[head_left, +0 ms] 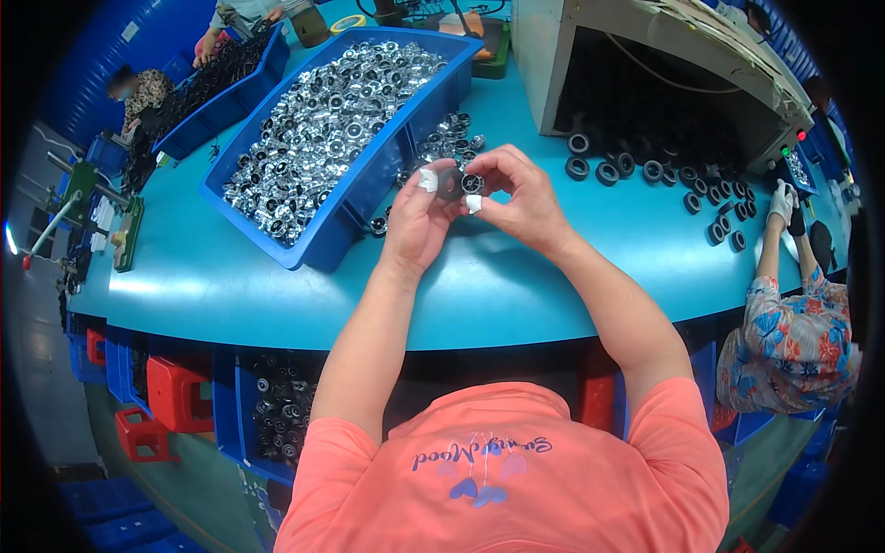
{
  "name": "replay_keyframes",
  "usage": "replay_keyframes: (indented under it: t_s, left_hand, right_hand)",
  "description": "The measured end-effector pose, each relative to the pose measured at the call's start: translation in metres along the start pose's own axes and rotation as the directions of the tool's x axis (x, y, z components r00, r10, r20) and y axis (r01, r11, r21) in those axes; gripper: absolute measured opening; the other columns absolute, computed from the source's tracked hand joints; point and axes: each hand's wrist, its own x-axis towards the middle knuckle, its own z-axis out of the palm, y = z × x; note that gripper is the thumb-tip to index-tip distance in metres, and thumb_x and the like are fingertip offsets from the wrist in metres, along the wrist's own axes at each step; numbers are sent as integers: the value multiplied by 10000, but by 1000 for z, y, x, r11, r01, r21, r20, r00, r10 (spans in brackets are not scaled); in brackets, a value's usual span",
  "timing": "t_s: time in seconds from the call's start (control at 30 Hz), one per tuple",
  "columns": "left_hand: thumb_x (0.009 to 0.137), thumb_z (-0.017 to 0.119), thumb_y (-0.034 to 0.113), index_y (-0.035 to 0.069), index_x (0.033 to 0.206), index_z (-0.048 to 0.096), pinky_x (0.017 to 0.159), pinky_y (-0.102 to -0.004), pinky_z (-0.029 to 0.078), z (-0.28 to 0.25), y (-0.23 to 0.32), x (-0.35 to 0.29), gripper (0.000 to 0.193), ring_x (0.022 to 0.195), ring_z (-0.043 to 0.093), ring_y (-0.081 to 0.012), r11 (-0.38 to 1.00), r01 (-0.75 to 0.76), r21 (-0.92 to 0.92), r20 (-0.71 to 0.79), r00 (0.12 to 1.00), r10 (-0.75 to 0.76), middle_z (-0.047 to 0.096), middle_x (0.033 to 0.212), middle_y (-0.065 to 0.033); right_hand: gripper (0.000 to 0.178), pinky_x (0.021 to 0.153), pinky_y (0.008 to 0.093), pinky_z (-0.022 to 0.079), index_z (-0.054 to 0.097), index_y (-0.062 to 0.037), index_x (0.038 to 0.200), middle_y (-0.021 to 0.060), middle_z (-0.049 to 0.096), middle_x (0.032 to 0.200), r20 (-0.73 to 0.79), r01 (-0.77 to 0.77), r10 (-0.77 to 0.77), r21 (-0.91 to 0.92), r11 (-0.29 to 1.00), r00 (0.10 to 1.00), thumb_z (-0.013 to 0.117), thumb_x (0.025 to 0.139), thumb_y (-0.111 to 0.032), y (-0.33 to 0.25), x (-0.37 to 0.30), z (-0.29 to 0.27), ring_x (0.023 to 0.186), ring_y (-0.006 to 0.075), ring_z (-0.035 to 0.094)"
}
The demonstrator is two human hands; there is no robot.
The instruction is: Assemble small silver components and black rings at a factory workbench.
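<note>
The left hand (417,219) pinches a black ring (443,189), the right hand (527,207) a small hub (473,183). A loosened pinch might drop either among shiny parts (449,140) just beyond.

A black tire (444,188), a thick, dull ring with an open centre, is pinched between the thumb and fingers of the left hand (418,214), tipped up so that its hole shows. Just beside it, at the thumb and fingertips of the right hand (524,201), a small round wheel (473,182) with thin spokes and a shiny edge is held with its spoked side in view; whether the two touch cannot be told.
</note>
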Motion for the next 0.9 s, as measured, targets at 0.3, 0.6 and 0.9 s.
replay_keyframes:
  t_s: [0.3,0.6,0.9]
  left_hand:
    - [1046,547,237,60,1286,583,844,-320,527,8,-5,0,300,983,645,-148,976,-48,212,-69,996,64,660,1120,-56]
    - [1033,591,225,42,1272,616,794,-263,542,9,-11,-1,302,944,629,-97,915,-56,398,-117,987,111,660,1093,-38]
    - [1020,607,207,18,1309,582,877,-282,548,23,-17,-5,345,1031,634,-128,911,-151,384,-39,983,179,655,1163,-62]
  right_hand:
    - [286,689,313,553,687,-30,996,80,621,940,-12,86,-95,-323,943,995,731,717,19,1,-3,1,745,184,666]
    - [219,671,345,566,670,-38,946,91,627,932,0,68,-73,-329,942,997,726,748,38,-3,-6,-1,765,222,684]
    - [277,694,367,583,685,-60,1010,96,644,924,-7,177,-209,-499,848,978,740,749,13,-4,-9,6,807,273,695]
